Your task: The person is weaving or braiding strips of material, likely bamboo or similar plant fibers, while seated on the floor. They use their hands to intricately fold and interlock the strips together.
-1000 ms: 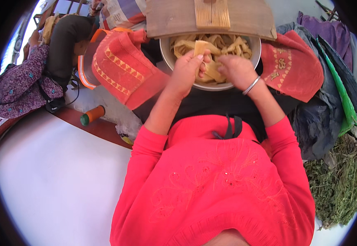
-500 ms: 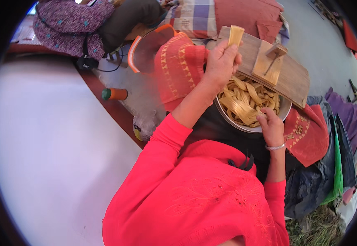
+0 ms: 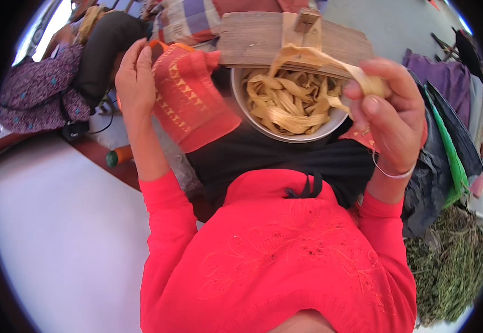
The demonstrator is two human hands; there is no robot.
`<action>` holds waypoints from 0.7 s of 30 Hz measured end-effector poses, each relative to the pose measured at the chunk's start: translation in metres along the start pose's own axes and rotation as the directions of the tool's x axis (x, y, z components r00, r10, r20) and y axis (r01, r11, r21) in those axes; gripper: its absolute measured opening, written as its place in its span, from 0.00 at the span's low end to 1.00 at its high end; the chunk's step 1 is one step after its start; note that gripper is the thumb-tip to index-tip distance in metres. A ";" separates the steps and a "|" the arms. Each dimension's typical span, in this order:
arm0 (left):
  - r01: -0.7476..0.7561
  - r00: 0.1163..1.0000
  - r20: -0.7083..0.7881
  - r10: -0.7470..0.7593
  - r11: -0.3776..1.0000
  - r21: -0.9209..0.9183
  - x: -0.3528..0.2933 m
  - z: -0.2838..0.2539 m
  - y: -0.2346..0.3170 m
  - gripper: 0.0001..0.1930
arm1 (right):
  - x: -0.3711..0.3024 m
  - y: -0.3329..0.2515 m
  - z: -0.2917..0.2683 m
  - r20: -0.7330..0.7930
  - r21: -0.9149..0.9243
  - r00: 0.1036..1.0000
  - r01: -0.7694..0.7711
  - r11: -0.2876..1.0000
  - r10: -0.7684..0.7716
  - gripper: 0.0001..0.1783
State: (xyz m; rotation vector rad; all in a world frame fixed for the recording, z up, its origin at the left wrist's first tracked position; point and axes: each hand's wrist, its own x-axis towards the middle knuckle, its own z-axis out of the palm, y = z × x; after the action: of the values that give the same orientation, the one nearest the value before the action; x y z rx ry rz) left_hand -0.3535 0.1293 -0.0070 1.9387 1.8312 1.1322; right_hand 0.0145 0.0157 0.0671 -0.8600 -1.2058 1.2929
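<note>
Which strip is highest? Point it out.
The tan strip arching above the bowl, held by the right hand; the heaped strips in the bowl sit lower.

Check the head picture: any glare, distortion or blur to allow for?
In the head view, the white surface at lower left looks washed out; head view, the corners are black and the red-brown border looks bowed; head view, strips in the bowl read clearly.

Pictured at lower right, a heap of leafy green stalks (image 3: 449, 266); above it, a purple cloth (image 3: 438, 83) and a bright green sheet (image 3: 452, 158). At left, an orange-and-green spool (image 3: 120, 155) and a purple speckled garment (image 3: 41, 89).
</note>
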 end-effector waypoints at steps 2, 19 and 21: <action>-0.031 0.990 0.107 0.095 0.871 -0.490 -0.029 0.014 0.097 0.21 | 0.004 -0.003 0.001 0.097 0.094 0.994 -0.065 0.994 0.056 0.18; 0.829 0.560 0.823 0.096 -0.066 -0.556 -0.115 0.076 0.117 0.19 | -0.063 0.067 0.031 0.454 -0.733 0.888 0.323 0.598 0.077 0.23; 0.826 0.516 0.856 0.030 0.247 -0.506 -0.115 0.069 0.114 0.13 | -0.053 0.052 0.021 0.221 -0.814 0.935 0.334 0.475 -0.278 0.28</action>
State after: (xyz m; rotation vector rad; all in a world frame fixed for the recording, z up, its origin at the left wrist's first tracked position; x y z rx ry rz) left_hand -0.2135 0.0241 -0.0207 0.7680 0.7801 0.6528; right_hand -0.0116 -0.0325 0.0126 -1.2027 -1.9935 0.3477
